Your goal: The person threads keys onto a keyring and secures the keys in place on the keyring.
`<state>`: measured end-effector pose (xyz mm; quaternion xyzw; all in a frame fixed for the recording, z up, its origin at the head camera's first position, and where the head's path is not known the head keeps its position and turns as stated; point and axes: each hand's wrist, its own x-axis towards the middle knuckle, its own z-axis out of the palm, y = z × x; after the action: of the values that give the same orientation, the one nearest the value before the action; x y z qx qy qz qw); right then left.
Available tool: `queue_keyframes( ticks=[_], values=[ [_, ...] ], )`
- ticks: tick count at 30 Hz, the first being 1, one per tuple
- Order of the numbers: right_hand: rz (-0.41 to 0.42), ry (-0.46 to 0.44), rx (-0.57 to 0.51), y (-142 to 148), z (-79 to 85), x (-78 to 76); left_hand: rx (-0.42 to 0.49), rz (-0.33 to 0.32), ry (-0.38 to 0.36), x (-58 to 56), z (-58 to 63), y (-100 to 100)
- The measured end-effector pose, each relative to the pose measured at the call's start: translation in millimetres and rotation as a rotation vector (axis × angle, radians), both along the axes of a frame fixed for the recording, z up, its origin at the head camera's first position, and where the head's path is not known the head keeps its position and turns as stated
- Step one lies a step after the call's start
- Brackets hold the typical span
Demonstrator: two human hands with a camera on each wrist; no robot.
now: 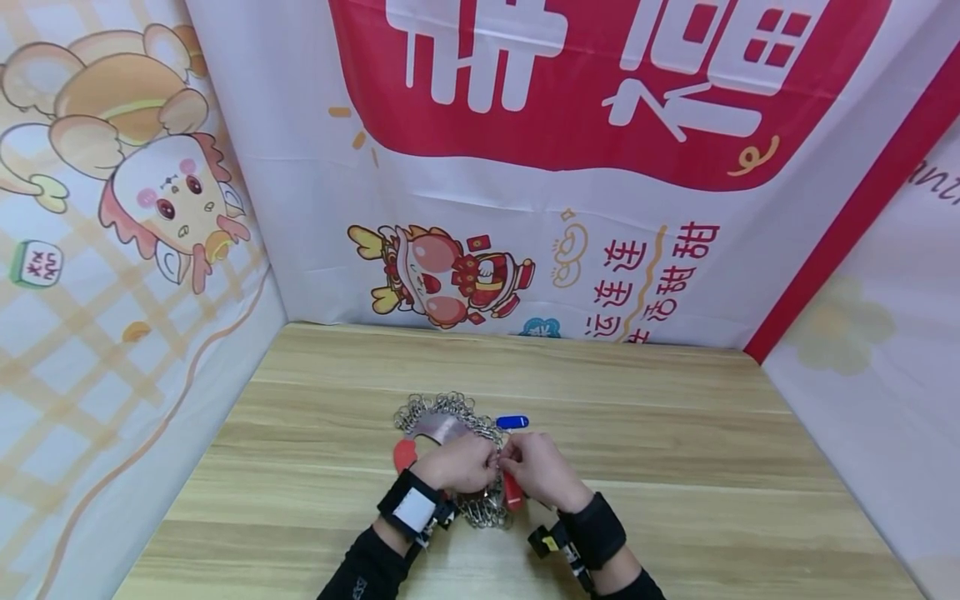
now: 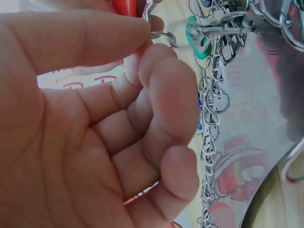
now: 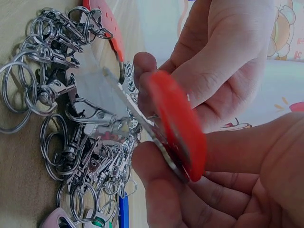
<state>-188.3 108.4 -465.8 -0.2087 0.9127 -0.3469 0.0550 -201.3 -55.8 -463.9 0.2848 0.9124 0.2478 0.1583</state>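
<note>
A shiny curved metal plate (image 1: 438,427) with red ends lies on the table, its edge crowded with key rings and swivel clasps (image 1: 486,510). My left hand (image 1: 467,464) bends over it, and in the left wrist view my thumb and index finger pinch a small metal ring (image 2: 164,36). Close beside it, my right hand (image 1: 542,472) holds a red-covered piece (image 3: 176,124) with a metal strip, between thumb and fingers. The plate's other red end (image 3: 108,27) shows farther off in the right wrist view. Fingers hide part of where the ring and the red piece meet.
A blue tag (image 1: 513,422) lies just behind the rings. Small green (image 2: 203,47) and pink (image 3: 58,219) pieces hang among the clasps. The wooden table (image 1: 637,408) ends at printed cloth (image 1: 300,225) at the back and sides.
</note>
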Motion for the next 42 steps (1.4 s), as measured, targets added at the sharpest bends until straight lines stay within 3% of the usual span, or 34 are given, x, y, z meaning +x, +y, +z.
queue_keyframes(
  ticks=[7, 21, 29, 34, 42],
  values=[
    [0.046, 0.004, 0.018, 0.6, 0.5, 0.9, -0.008, 0.011, 0.000, 1.5, 1.9, 0.6],
    [-0.019, -0.010, -0.015, 1.1, -1.5, 0.2, 0.050, 0.002, -0.004, 1.3, 2.0, 0.2],
    [0.010, 0.005, 0.012, 0.7, 0.0, 0.4, 0.038, 0.023, 0.000, 0.7, -1.0, 0.6],
    [0.008, -0.011, 0.012, 0.7, 0.1, 0.4, 0.061, 0.040, -0.038, 0.0, -1.7, 0.9],
    [-0.027, -0.020, -0.008, 1.7, -3.3, -0.4, 0.053, -0.006, 0.000, -1.3, -2.4, 0.7]
  ],
)
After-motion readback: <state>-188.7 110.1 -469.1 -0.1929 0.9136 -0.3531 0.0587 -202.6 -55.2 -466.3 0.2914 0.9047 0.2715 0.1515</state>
